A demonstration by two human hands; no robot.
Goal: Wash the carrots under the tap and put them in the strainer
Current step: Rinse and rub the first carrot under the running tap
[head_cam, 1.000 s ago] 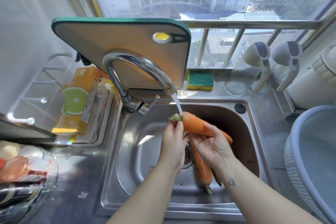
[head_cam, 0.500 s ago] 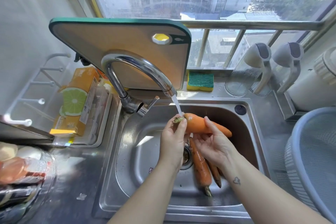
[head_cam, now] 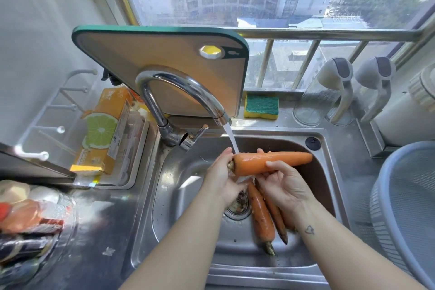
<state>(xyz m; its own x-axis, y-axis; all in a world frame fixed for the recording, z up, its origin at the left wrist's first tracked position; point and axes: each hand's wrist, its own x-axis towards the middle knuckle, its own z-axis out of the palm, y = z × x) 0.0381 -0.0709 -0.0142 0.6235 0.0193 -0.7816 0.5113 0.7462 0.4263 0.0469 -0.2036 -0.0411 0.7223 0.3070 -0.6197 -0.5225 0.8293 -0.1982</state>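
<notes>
Your left hand (head_cam: 223, 176) and right hand (head_cam: 284, 186) both have a grip clamped on the thick orange carrot (head_cam: 270, 162) under the curved chrome tap (head_cam: 183, 91), and, wet, it may slip into the steel sink (head_cam: 179, 195).

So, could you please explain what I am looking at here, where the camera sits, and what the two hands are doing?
There is no machine here. A person wears a wide-angle camera on the head, so this single picture looks forward and down at their own bare arms. Below them is a steel sink, and the tap is running. The left hand holds the stem end of a carrot under the stream. The right hand grips its middle, with the fingers curled round it. More carrots lie in the sink beside the drain. The strainer is at the right edge, and the part in view shows no carrots. A cutting board and a sponge stand behind the sink.
</notes>
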